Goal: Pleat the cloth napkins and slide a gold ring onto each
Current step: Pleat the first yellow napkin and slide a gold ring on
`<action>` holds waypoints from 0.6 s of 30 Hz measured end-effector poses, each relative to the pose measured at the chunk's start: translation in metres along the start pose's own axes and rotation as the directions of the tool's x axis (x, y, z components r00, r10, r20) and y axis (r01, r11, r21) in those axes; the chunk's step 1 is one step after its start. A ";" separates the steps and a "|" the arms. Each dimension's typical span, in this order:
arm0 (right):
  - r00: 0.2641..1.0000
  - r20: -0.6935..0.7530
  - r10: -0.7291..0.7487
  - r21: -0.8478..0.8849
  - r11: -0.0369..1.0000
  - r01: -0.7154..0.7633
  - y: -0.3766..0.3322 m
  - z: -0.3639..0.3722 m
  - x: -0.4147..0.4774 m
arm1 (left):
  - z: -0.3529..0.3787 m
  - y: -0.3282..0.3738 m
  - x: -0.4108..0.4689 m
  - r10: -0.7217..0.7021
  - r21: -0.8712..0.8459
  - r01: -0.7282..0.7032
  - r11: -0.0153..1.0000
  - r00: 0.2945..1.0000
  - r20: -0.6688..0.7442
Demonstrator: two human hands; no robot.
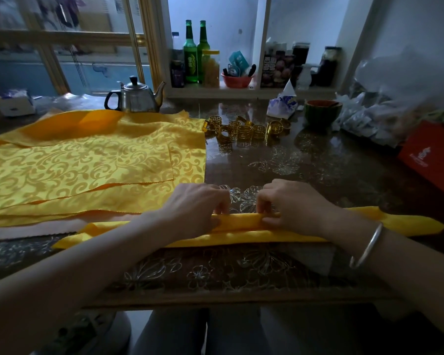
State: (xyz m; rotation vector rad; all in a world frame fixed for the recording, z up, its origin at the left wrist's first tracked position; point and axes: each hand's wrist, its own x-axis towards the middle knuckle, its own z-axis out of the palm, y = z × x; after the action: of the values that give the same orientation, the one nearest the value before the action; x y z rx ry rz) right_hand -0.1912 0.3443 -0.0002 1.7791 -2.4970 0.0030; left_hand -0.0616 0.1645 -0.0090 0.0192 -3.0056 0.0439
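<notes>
The pleated napkin [241,222] lay as a long yellow strip across the near part of the table [331,172], its ends spreading out past both forearms. The left hand [198,204] and right hand [290,203] sat close together at its middle. Each had fingers curled down and thumb pinching the upper fold of the cloth. A silver bangle [367,245] circled the right wrist.

To the left, a stack of napkins [87,165] in patterned gold fabric lay flat, with corners offset. The gold rings [244,130] stood in a loose cluster on the table beyond the hands, just off the stack's right edge. A steel kettle [136,97] stood behind the stack.

On the shelf [241,93] behind the table, a clear jar [210,69] with a yellow lid held pale yellow contents. Next to it, a red bowl [236,80] held small items, some with dark handles; what they were could not be told. Two green bottles [190,55] stood to the jar's left, and dark jars [328,64] stood to the right. A green bowl [322,111] on the table had a handle sticking out of it.
</notes>
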 end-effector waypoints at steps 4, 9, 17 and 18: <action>0.992 0.125 0.022 0.246 0.968 -0.052 0.001 0.002 -0.007 | 0.006 0.007 -0.011 0.140 0.015 -0.140 0.990 0.989 -0.036; 0.982 0.181 0.050 0.436 0.891 -0.125 0.007 -0.001 -0.012 | 0.004 0.004 -0.013 0.143 -0.332 -0.089 0.939 0.979 0.142; 0.977 0.207 0.048 0.150 0.986 -0.080 -0.001 -0.007 -0.008 | -0.002 -0.009 -0.015 -0.044 -0.189 0.083 0.979 0.979 0.201; 0.981 0.189 0.036 0.119 0.991 -0.059 -0.003 -0.008 -0.009 | -0.003 -0.008 -0.016 -0.071 -0.136 0.101 0.985 0.975 0.212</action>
State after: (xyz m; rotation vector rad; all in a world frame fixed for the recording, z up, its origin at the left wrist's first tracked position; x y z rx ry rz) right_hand -0.1849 0.3518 0.0069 1.8453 -2.7254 -0.0054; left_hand -0.0450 0.1565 -0.0075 0.1483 -3.2021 -0.2002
